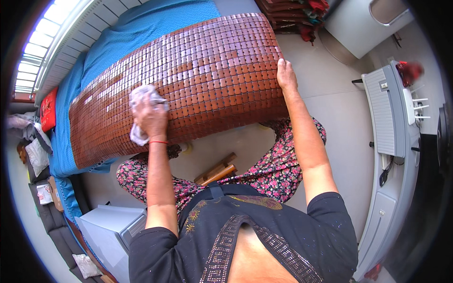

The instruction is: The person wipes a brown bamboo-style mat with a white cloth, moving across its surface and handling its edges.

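A brown mat of small linked tiles (203,70), shiny in the light, lies over a blue cloth (113,40) and bends down at its near side. My left hand (153,118), with a red string at the wrist, is closed around a crumpled whitish cloth (140,137) pressed on the mat's left half. At the mat's right edge, my right hand (287,78) grips the border, thumb upward; the fingers are partly hidden.
A wooden stool (216,170) shows between my knees. Right stands a long grey-white cabinet (384,104) with a white router (409,106). A grey box-like cabinet (111,224) sits lower left, a red packet (48,109) far left. Folded dark-red items (288,14) lie beyond the mat.
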Action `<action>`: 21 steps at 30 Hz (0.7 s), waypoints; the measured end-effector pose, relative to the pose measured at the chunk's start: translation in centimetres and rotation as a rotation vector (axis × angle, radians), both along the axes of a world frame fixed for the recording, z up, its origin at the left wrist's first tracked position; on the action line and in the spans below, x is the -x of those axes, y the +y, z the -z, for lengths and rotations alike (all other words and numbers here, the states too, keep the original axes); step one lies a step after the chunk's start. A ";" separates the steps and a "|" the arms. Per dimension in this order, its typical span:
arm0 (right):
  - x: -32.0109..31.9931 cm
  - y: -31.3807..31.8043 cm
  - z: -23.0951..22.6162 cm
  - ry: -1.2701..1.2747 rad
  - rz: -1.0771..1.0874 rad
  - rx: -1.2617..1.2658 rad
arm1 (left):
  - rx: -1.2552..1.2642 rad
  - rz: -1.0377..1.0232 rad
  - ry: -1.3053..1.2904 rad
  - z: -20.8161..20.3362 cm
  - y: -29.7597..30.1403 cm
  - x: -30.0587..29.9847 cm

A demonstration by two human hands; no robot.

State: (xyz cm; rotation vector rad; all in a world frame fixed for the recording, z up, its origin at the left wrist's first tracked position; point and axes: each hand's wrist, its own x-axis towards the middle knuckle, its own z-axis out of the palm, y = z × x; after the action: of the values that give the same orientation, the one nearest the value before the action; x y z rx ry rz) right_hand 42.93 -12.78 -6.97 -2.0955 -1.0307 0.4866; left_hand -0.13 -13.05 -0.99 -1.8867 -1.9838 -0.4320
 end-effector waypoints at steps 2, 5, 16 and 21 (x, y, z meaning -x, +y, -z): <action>-0.4 0.2 0.4 0.014 0.032 -0.004 | -0.098 0.229 -0.058 0.7 -1.1 -4.6; -0.1 -0.1 -0.5 -0.022 0.055 0.061 | -0.093 0.509 -0.174 -0.5 -3.5 -13.0; -1.1 -0.2 1.0 -0.006 0.002 -0.054 | 0.174 0.699 -0.196 -1.7 3.8 -20.4; -1.2 -0.3 0.7 -0.022 -0.007 -0.061 | 0.236 0.363 -0.165 -1.6 9.9 -12.8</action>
State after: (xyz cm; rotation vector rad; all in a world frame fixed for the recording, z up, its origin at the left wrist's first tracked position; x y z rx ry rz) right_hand 44.09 -13.09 -7.67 -2.0479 -1.0527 0.4310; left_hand 12.70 -3.18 0.61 -2.4471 -1.8587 -0.4806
